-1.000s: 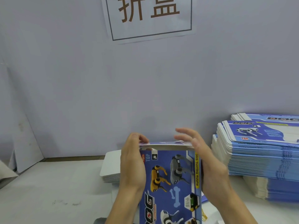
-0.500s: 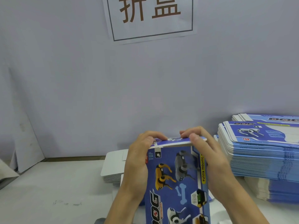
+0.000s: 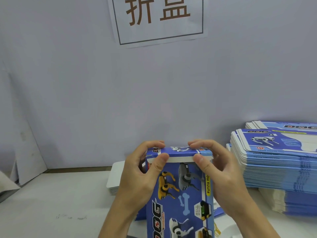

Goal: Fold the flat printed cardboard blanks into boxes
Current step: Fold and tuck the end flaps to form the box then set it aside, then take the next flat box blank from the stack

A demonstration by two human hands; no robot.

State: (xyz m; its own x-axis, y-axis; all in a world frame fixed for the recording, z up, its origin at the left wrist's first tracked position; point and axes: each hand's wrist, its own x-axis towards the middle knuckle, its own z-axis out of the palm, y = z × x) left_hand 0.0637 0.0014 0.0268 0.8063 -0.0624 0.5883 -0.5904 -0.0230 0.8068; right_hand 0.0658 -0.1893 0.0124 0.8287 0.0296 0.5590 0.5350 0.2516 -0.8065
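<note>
A blue printed box (image 3: 181,194) with robot dogs on its front stands upright in front of me, near the bottom middle. Its top flap (image 3: 180,151) is folded over, with its white tuck edge showing at the front. My left hand (image 3: 142,174) grips the flap's left end, fingers on top and thumb on the white edge. At the right end my right hand (image 3: 221,172) pinches the flap the same way.
A tall stack of flat blue printed blanks (image 3: 277,160) sits at the right, on a lower pile. A low stack of white card sheets (image 3: 116,177) lies behind the box. The grey-white wall carries a paper sign (image 3: 157,19). A white board (image 3: 25,152) leans at the left.
The top flap has come down from half open to folded over the box. Both hands have curled round its ends, with the thumbs now on the white tuck edge.
</note>
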